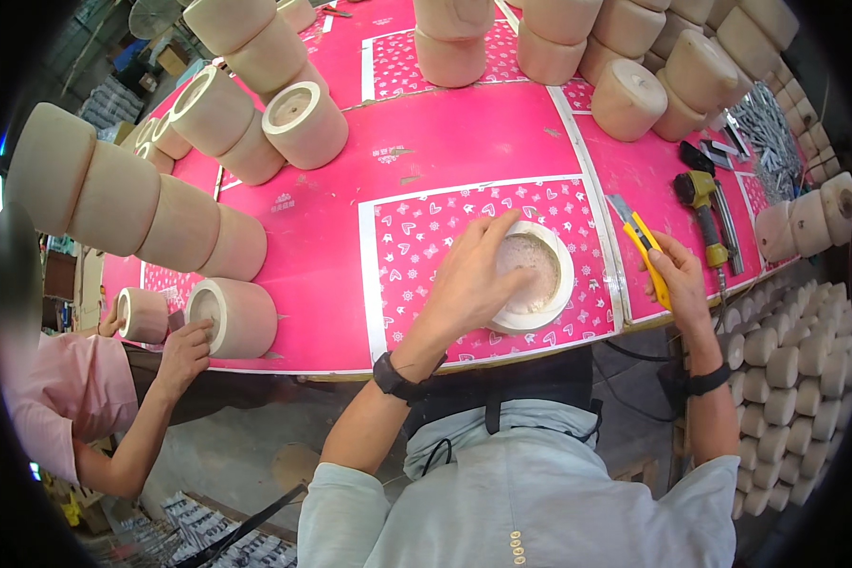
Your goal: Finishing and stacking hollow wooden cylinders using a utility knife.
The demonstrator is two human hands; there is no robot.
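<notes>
A hollow wooden cylinder with a pale rim and a rough, hollowed inside stands on the patterned pink sheet in front of me. My left hand grips its left wall, fingers along the outer rim and thumb over the opening. To the right, my right hand is closed around a yellow utility knife. The knife's blade is out and points up and to the left, apart from the cylinder. Part of the cylinder's left side is hidden behind my left hand.
A co-worker's hand touches another hollow cylinder at left. Stacked wooden cylinders line the table's left and far sides. A yellow-black power tool lies at right, near a pile of grey metal pieces. More cylinders are piled below.
</notes>
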